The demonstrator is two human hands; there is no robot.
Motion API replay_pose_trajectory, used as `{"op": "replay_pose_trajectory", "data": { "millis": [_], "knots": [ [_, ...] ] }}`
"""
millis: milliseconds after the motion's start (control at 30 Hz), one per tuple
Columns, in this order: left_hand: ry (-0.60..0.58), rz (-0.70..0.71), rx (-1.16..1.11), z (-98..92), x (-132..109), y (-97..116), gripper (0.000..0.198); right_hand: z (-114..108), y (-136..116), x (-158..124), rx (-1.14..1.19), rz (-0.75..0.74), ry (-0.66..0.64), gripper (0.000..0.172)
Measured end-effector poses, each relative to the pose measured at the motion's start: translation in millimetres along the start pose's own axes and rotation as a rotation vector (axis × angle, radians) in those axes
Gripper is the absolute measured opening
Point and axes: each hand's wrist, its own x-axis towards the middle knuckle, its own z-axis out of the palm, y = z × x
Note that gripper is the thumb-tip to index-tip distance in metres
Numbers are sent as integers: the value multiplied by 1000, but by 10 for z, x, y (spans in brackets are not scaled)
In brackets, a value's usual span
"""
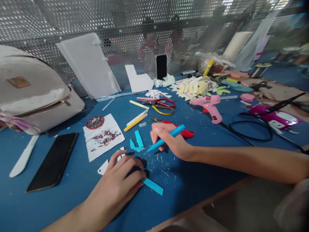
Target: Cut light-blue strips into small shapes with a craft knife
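Note:
My right hand (170, 140) grips a blue marker pen (166, 138) like a pencil, its tip pointing down left, just above the table. Lower left, my left hand (120, 178) has its fingers curled over one end of a flat blue strip (153, 186); the strip's other end sticks out to the right. White cut pieces (103, 167) lie by and partly under its fingers. Between the hands and a little farther off are more blue cut pieces (139, 139). Red-handled scissors or a cutter (187, 131) lies partly hidden behind my right hand.
Red-and-yellow-handled scissors (164, 104), a pink glue gun (209, 104) with cable and yellow pens (136, 121) lie behind. At left are a black phone (53, 162), a white knife (24, 156) and a backpack (36, 93). Another phone (161, 66) stands against the perforated metal screen (116, 19).

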Motion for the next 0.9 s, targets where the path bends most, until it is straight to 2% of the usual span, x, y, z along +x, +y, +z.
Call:
{"op": "replay_pose_trajectory", "data": {
  "millis": [133,300,467,667,900],
  "knots": [
    [8,36,51,-110,91,-134,20,-133,-26,-37,-38,5,-20,43],
    [-20,58,143,-302,208,-526,21,-266,55,-108,-47,1,-27,41],
    [-64,95,188,-331,315,-772,21,-297,79,-151,-61,-1,-71,40],
    [-92,143,223,-258,501,-843,21,-312,12,-194,-110,-6,-145,35],
    [-114,167,253,-254,724,-732,26,-337,32,-208,-151,-30,-174,35]
  ]
}}
